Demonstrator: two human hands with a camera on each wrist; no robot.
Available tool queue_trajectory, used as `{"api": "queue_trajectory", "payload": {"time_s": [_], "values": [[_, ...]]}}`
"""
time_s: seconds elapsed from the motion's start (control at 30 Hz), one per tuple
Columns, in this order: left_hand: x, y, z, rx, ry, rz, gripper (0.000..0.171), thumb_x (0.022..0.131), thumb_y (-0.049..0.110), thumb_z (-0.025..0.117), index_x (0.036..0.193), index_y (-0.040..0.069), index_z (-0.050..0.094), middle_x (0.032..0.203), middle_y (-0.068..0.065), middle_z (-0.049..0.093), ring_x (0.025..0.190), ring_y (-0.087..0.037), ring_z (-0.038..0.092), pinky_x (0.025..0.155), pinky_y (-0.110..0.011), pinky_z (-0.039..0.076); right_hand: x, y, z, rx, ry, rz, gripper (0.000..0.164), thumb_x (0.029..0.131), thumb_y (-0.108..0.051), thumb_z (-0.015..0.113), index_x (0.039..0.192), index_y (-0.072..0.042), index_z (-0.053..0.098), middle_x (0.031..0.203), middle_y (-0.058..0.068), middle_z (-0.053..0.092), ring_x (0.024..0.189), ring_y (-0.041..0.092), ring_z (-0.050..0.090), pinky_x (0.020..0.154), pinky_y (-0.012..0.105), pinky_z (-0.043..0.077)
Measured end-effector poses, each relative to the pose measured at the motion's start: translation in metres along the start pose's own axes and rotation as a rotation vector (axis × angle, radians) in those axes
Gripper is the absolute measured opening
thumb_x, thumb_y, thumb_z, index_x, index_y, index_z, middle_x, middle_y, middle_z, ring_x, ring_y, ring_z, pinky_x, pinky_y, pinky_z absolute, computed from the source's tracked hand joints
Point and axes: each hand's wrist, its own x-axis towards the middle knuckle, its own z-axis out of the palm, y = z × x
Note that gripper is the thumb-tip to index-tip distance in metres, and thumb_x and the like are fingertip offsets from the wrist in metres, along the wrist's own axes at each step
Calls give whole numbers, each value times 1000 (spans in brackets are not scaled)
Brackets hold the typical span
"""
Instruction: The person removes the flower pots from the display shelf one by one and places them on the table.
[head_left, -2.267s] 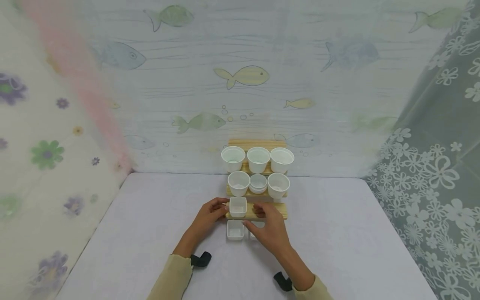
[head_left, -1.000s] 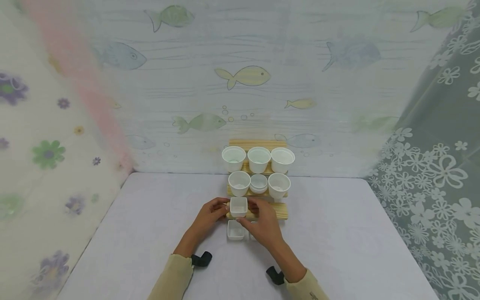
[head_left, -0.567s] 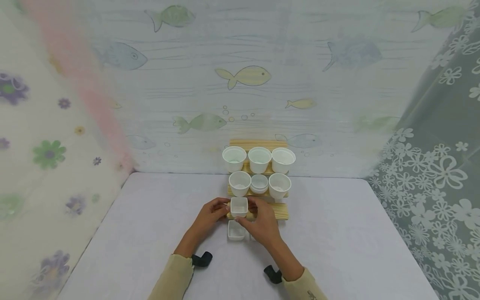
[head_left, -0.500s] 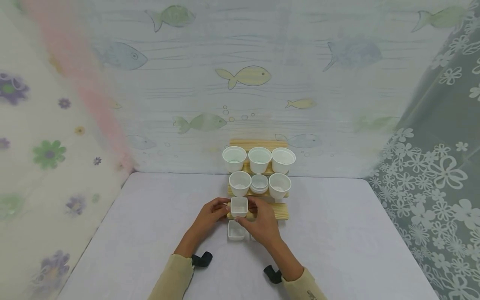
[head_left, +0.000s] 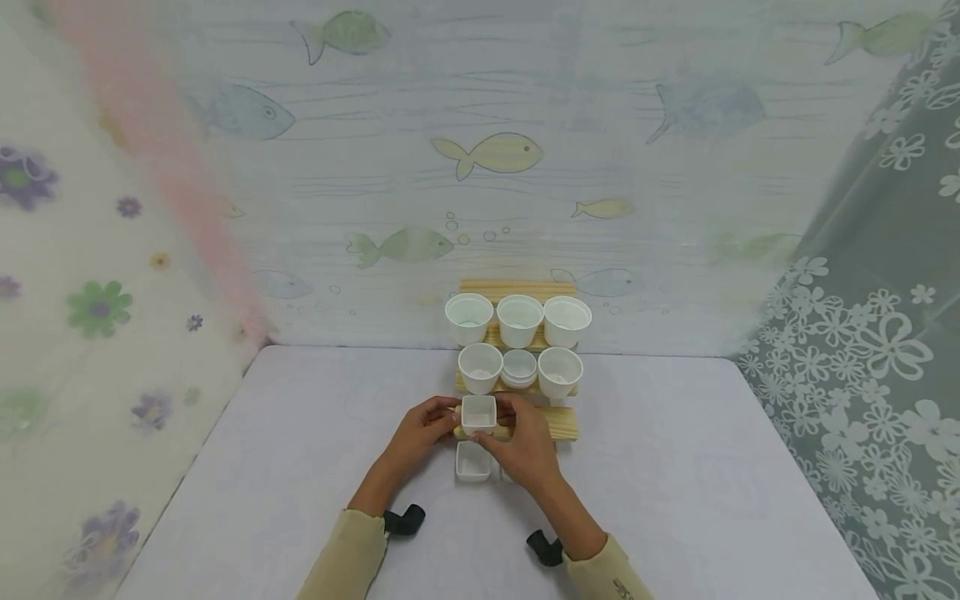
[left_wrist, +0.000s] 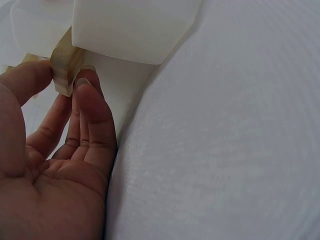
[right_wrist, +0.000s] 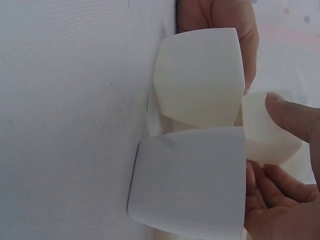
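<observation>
A small square white cup point(head_left: 478, 414) stands on the left end of a pale wooden slat point(head_left: 564, 423). My left hand point(head_left: 411, 437) pinches the end of that slat between thumb and fingers, as the left wrist view shows up close at the wooden end point(left_wrist: 64, 67). From the right, my right hand point(head_left: 529, 450) holds the cup, its thumb on the near wall and its fingers around the far right side. Another square cup point(head_left: 473, 462) sits in front on the table. A further square cup point(right_wrist: 192, 180), mostly hidden by my right hand in the head view, stands beside it.
Behind, round white cups stand in two rows on wooden slats: a larger cup point(head_left: 517, 321) in the back row and stacked small cups point(head_left: 517, 368) in the middle row. A white cloth covers the table point(head_left: 300, 500). A fish-patterned curtain point(head_left: 390, 183) hangs behind.
My right hand has moved left from above a front cup and taken hold of the square cup on the slat. Over the last half second both hands are nearly still.
</observation>
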Motion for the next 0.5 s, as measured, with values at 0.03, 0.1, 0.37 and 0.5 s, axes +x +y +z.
{"api": "queue_trajectory", "payload": {"time_s": [0.03,0.1,0.37,0.5], "values": [[-1,0,1,2,2,1,39,105,20,70,139,2,63,111,-10,73,93,-15,69,79,-31,60,0,0,-1,3,-2,-2,60,78,-13,97,129,-6,65,117,5,72,104,18,70,89,36,60],[-3,1,2,6,10,2,38,105,20,70,138,2,63,111,-10,73,93,-16,69,79,-31,60,-1,0,-2,10,-7,-4,59,78,-12,97,128,-6,65,116,5,72,103,18,70,89,36,60],[-11,4,8,13,35,-11,37,104,22,70,137,6,65,111,-11,72,94,-18,69,80,-31,60,-7,0,-6,26,-11,-29,58,79,-10,96,127,-4,65,117,6,72,103,18,70,90,37,60],[-15,4,11,26,47,-7,37,104,22,71,137,5,66,109,-10,72,94,-18,68,79,-30,60,-11,0,-9,33,-21,-37,57,79,-10,95,128,-4,65,117,7,72,103,19,70,91,39,60]]}}
